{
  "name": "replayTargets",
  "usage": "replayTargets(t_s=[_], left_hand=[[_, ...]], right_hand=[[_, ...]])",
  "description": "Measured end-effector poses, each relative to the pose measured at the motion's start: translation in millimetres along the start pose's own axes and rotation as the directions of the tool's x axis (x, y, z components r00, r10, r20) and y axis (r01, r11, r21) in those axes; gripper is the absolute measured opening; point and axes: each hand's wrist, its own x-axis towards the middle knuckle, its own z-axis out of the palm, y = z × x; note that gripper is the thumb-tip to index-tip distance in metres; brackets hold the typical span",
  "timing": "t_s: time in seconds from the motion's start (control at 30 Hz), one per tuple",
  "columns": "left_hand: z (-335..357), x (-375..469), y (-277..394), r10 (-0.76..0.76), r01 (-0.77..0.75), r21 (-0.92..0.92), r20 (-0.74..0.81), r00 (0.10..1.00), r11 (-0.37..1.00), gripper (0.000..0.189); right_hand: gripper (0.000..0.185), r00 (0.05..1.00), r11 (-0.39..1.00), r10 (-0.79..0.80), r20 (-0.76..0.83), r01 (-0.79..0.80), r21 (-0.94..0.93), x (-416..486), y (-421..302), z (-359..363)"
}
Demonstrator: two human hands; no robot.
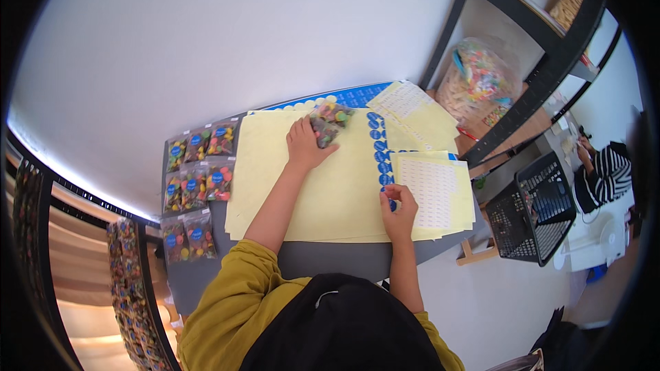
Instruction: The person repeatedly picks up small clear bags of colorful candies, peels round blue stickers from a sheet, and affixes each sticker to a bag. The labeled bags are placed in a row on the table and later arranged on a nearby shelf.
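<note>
My left hand (pixel 304 143) grips the left side of a clear plastic bag of small colourful pieces (pixel 325 134). A second such bag (pixel 336 112) seems to overlap it at the back. Both lie on a large pale yellow backing sheet (pixel 319 196). At the sheet's right side, my right hand (pixel 399 208) pinches what looks like a blue round sticker between thumb and forefinger. Above those fingers runs a column of blue round stickers (pixel 382 156). Left of the sheet, several filled bags with blue round labels (pixel 193 185) lie in rows.
Small printed label sheets (pixel 425 193) cover the grey table's (pixel 335 260) right end. Beyond stand a black shelf frame (pixel 541 87), a large filled plastic bag (pixel 479 77) and a black plastic basket (pixel 533 211). Filled packets hang at left (pixel 126 278). Another person in striped sleeves (pixel 608 175) sits at far right.
</note>
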Motion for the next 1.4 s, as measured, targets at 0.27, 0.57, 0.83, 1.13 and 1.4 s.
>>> replayTargets(t_s=[0.27,0.57,0.83,1.13,1.4], left_hand=[[-44.7,-23.4,33.3,0.333,-0.318,-0.384,-0.028,0.942,0.867,0.073],[-101.4,-54.4,95.5,0.636,-0.570,-0.585,-0.116,0.763,0.577,0.091],[-110.6,-54.5,90.6,0.209,0.515,-0.843,0.537,0.817,0.154,0.041],[-125.1,-69.4,108.0,0.304,0.227,-0.932,0.312,0.900,0.284,0.011],[-131.2,-76.1,113.2,0.244,0.226,-0.945,0.283,0.928,0.235,0.028]], right_hand=[[0.021,0.998,0.988,0.066,0.005,-0.067,0.140,-0.3,0.4,1.0],[0.036,0.983,0.848,0.084,0.165,-0.157,0.506,34.1,-68.4,-11.7],[0.033,0.971,0.847,0.081,0.224,-0.185,0.498,14.8,-73.7,-13.3],[0.010,1.000,0.929,-0.019,0.020,0.011,0.371,14.7,-91.3,-17.1],[0.006,0.989,0.938,-0.139,-0.039,0.144,0.315,8.9,-105.2,-14.4]])
